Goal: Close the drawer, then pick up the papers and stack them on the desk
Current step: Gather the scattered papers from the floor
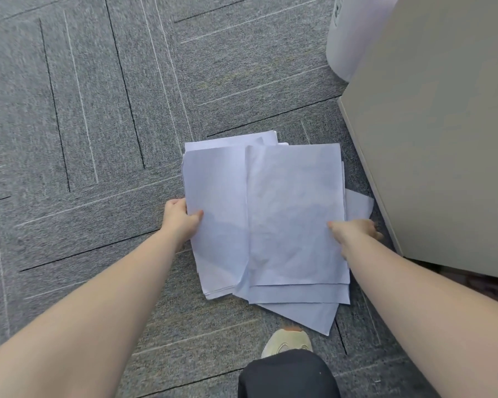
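Note:
A loose pile of white papers is held low over the grey carpet, its sheets fanned and uneven at the near edge. My left hand grips the pile's left edge, thumb on top. My right hand grips the right edge, thumb on top and fingers underneath. One more sheet pokes out at the right, beside the beige cabinet. No drawer front or desk top shows in this view.
The beige cabinet side fills the right of the view, close to my right hand. A white cylindrical bin stands behind it. My pale shoe and black-clad knee are just below the papers. Grey carpet tiles spread to the left.

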The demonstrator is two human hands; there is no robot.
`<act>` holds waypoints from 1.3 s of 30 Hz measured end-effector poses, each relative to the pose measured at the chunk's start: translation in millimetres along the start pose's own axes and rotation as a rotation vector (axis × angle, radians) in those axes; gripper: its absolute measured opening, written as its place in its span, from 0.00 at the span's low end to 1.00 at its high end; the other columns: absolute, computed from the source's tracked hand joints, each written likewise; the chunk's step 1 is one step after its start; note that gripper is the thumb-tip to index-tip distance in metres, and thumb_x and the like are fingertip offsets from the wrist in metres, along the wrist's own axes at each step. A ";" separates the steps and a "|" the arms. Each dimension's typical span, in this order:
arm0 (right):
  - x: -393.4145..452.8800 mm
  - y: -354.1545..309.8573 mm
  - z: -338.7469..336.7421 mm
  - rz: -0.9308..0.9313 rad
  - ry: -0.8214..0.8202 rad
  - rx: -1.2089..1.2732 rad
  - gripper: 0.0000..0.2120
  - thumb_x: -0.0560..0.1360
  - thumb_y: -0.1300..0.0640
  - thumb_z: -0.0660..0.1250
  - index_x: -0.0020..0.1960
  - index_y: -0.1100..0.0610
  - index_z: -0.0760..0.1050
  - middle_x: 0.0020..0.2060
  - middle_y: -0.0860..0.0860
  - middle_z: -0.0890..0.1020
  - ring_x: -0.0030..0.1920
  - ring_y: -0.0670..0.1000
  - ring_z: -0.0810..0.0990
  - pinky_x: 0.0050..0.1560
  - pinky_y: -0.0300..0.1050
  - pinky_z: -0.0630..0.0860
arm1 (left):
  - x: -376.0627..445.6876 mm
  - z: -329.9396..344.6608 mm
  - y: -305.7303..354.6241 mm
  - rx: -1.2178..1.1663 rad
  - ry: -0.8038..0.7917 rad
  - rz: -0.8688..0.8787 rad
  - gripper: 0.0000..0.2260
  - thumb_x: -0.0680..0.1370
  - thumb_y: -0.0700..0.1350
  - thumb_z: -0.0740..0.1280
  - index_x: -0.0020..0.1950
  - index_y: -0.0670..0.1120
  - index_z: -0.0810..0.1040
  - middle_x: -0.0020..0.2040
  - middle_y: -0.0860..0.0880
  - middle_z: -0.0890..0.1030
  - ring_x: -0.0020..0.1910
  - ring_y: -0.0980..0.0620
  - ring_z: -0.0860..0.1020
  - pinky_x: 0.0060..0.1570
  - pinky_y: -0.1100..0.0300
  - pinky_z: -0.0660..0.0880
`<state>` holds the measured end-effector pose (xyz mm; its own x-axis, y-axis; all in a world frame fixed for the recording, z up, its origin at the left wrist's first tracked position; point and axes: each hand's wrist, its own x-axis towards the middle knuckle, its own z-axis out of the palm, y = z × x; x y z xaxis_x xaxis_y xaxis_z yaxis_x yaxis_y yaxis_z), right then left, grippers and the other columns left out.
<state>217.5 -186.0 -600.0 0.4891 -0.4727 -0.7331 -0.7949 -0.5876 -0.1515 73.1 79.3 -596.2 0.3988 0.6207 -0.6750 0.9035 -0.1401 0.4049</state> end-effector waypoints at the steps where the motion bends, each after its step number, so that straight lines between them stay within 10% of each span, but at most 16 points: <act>1: 0.9 1.9 -0.7 -0.015 -0.007 0.016 0.44 0.62 0.54 0.78 0.72 0.63 0.61 0.70 0.63 0.66 0.68 0.65 0.69 0.63 0.59 0.73 | 0.2 -0.4 0.5 -0.011 0.019 0.001 0.20 0.75 0.45 0.65 0.66 0.41 0.71 0.68 0.41 0.65 0.68 0.43 0.66 0.68 0.50 0.67; 8: -12.0 -11.3 17.5 -0.248 -0.232 0.019 0.40 0.54 0.47 0.79 0.62 0.61 0.73 0.61 0.59 0.80 0.59 0.61 0.80 0.60 0.57 0.77 | -1.3 5.7 4.2 -0.165 0.036 -0.040 0.47 0.58 0.65 0.74 0.71 0.48 0.62 0.70 0.47 0.66 0.70 0.47 0.66 0.71 0.47 0.65; 12: -30.1 -22.5 34.5 -0.376 -0.339 -0.247 0.43 0.59 0.43 0.75 0.71 0.49 0.64 0.68 0.58 0.68 0.67 0.61 0.69 0.69 0.57 0.67 | -3.4 20.4 11.1 -0.081 -0.073 -0.011 0.53 0.49 0.70 0.75 0.69 0.49 0.65 0.68 0.46 0.71 0.68 0.46 0.70 0.68 0.47 0.69; 19: -23.4 -27.2 28.5 -0.405 -0.303 -0.251 0.42 0.64 0.51 0.77 0.72 0.56 0.62 0.69 0.59 0.67 0.67 0.62 0.70 0.68 0.55 0.69 | -15.0 50.9 40.6 0.053 0.111 -0.155 0.40 0.61 0.59 0.76 0.66 0.42 0.66 0.68 0.41 0.64 0.65 0.40 0.70 0.66 0.51 0.67; 28: -21.8 -16.7 28.2 -0.279 -0.456 -0.031 0.25 0.66 0.65 0.75 0.62 0.65 0.75 0.59 0.61 0.81 0.58 0.61 0.80 0.62 0.56 0.76 | -26.7 54.3 39.8 -0.517 -0.061 -0.197 0.20 0.66 0.39 0.75 0.57 0.40 0.78 0.59 0.39 0.81 0.56 0.41 0.80 0.60 0.45 0.76; 35: -67.7 -71.4 -16.7 -0.450 -0.481 0.255 0.23 0.68 0.66 0.73 0.62 0.61 0.74 0.55 0.57 0.82 0.55 0.58 0.81 0.62 0.56 0.76 | -40.2 -33.4 111.0 -0.650 -0.154 0.090 0.05 0.71 0.36 0.72 0.40 0.45 0.79 0.26 0.53 0.83 0.26 0.56 0.79 0.30 0.63 0.78; 39: -123.5 -124.3 -75.8 -0.601 -0.529 0.461 0.22 0.70 0.69 0.70 0.63 0.64 0.73 0.53 0.57 0.81 0.51 0.55 0.80 0.54 0.48 0.77 | -75.9 -120.5 186.9 -0.602 -0.202 0.337 0.04 0.71 0.35 0.71 0.40 0.44 0.80 0.27 0.53 0.83 0.27 0.56 0.80 0.30 0.63 0.79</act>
<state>283.2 -104.4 -440.3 0.7280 0.2554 -0.6362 -0.5807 -0.2636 -0.7703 192.9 99.0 -395.0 0.7149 0.4554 -0.5305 0.5061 0.1865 0.8421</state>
